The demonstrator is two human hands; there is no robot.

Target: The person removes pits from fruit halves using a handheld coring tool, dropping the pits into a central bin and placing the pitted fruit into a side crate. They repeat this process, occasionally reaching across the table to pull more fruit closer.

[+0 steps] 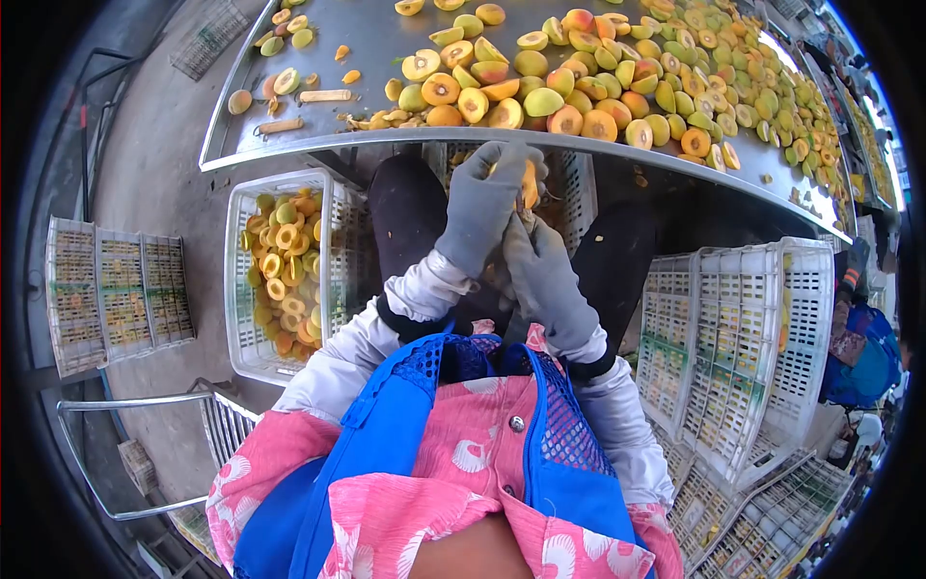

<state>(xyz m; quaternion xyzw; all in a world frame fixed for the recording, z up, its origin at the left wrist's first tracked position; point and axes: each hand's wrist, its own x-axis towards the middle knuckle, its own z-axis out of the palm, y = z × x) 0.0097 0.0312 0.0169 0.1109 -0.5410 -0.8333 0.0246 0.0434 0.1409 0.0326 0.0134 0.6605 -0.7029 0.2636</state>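
Note:
Both of my hands wear grey gloves and meet above my lap, just in front of the table edge. My left hand [485,205] is closed around an orange peach half [529,184], and part of the fruit shows between its fingers. Just below it, my right hand [550,282] has its fingers pinched together against the fruit's lower side. What the right fingers grip is too small and covered to make out. On the metal table [386,145] lie many halved peaches [473,104], some cut side up with a hollow or stone showing.
Two wooden-handled tools [325,96] lie at the table's left. A white crate [236,280] of peach halves stands left of my legs. Stacked white crates [709,338] rise at my right. Another crate [72,289] and a metal-framed seat [135,405] are farther left.

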